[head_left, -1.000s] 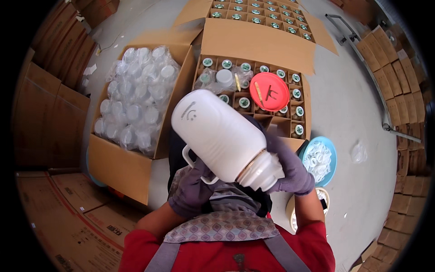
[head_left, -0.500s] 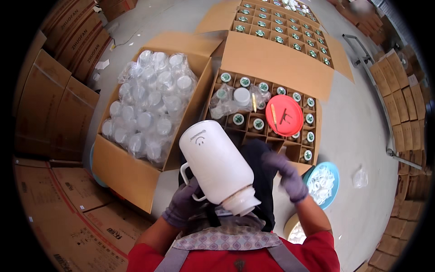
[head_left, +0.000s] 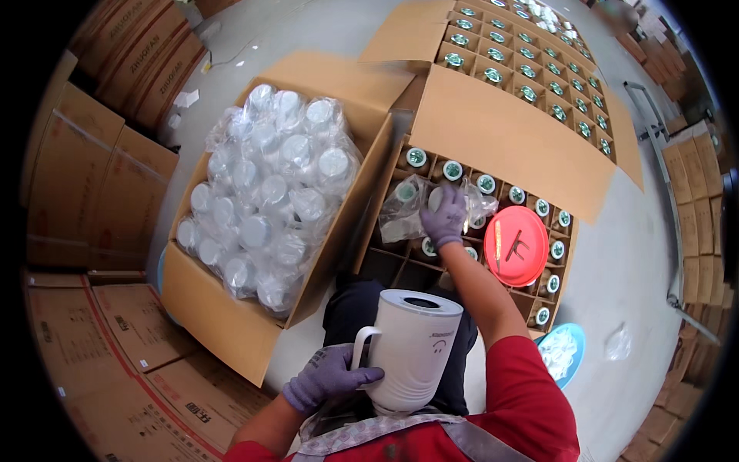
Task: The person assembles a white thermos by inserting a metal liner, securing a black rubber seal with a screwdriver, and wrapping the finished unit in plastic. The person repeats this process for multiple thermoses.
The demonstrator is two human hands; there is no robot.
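Left hand [head_left: 327,377] grips the white jug [head_left: 412,346] upright by its handle, just off the near edge of the divided carton [head_left: 400,266]; right hand [head_left: 445,218] closes on a bagged lid [head_left: 412,204] in the carton's near-left cells (red disc [head_left: 516,246] alongside). Picking's on, I'd say; next it needs lifting clear

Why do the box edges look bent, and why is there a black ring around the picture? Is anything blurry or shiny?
Head view: fisheye lens bows straight carton edges toward the rim and leaves black corners. Light is even, shadows soft. Glare sits on the plastic-wrapped jars. The white jug and left hand look sharp; the right hand shows no obvious blur.
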